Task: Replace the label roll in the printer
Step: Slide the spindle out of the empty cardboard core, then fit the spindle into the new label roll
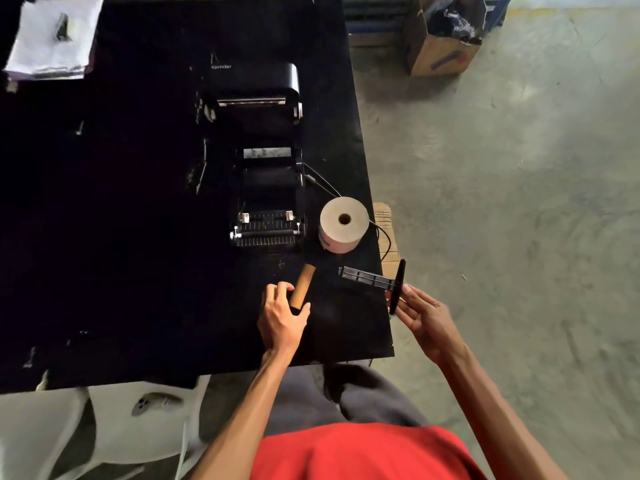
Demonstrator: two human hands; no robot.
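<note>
The black label printer point(263, 157) stands open on the black table point(121, 237), its lid tipped back and its roll bay bare. A full white label roll point(343, 225) stands on end just right of the printer's front. My left hand point(282, 315) grips the near end of an empty brown cardboard core point(304, 284), which points away from me over the table. My right hand point(424, 318) holds the round flange end of the black plastic roll spindle point(372, 278) at the table's right edge, its shaft pointing left.
A thin black cable point(382, 233) runs from the printer past the roll and off the table's right edge. A stack of white paper point(52, 39) lies at the far left corner. A cardboard box point(440, 36) sits on the concrete floor, a white plastic chair point(121, 427) near left.
</note>
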